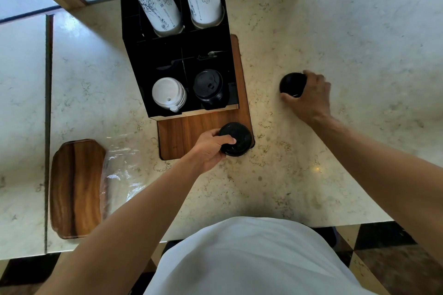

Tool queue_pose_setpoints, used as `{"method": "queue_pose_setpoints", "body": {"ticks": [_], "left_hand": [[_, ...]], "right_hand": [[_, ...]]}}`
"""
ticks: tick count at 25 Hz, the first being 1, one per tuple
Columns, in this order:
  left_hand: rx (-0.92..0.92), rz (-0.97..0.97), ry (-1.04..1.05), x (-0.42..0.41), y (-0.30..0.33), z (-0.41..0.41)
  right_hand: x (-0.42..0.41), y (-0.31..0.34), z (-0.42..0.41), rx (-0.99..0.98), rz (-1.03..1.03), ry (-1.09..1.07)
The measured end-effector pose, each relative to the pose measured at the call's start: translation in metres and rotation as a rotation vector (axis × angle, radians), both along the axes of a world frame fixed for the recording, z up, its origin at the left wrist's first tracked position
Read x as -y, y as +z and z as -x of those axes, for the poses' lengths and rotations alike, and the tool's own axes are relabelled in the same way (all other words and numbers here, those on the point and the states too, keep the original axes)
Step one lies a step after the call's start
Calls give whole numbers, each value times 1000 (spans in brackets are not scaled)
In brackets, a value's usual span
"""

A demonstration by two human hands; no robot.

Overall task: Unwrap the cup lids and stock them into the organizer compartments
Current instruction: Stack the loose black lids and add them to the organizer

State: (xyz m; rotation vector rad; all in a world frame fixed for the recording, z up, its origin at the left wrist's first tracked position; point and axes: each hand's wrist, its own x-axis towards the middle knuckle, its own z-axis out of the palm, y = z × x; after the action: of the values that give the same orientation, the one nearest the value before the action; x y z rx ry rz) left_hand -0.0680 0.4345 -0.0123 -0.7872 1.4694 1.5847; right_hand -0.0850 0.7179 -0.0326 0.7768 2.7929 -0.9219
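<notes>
I have both hands on black lids at once. My left hand [211, 148], at the centre of the frame, curls thumb and fingers around a short stack of black lids [236, 139] that sits at the lower right corner of the wooden board [182, 136]. I judge the stack is parked there because it is just in front of the organizer [177, 60], a short lift from the open compartments. My right hand [311, 96], in the right middle of the frame, wraps over a second stack of black lids [293, 84] lying out on the marble counter [359, 31], well apart from the organizer; I read that as the supply pile.

In the organizer's front row, a stack of white lids [169, 93] fills the left compartment and black lids [208, 87] the right one, so colours are being kept apart, and the two held stacks most likely belong in the right one. At the top of the frame two sleeves of paper cups [155, 0] stand tilted in the back compartments.

The clear plastic wrap [122, 170] lies crumpled at the lower left, beside a small wooden tray [76, 189], so the unwrapping looks done.

The cups carry blue panels and line drawings; I cannot read any words on them, and no brand shows on the lids.
</notes>
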Motion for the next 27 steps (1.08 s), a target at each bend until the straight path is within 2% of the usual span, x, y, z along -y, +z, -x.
{"method": "queue_pose_setpoints", "body": {"ticks": [2,4,9,16,27], "left_hand": [[16,-40,30,0,1,-1],[36,-62,58,2,3,-4],[62,-172,30,11,7,-9],[-57,-213,-39,28,10,-19],[-110,-209,-56,56,17,-40]], "right_hand": [[19,11,-14,-74,204,155],[43,25,-32,-51,345,352],[88,38,-68,13,404,625],[117,51,-77,64,381,735],[134,64,-90,73,389,827]]}}
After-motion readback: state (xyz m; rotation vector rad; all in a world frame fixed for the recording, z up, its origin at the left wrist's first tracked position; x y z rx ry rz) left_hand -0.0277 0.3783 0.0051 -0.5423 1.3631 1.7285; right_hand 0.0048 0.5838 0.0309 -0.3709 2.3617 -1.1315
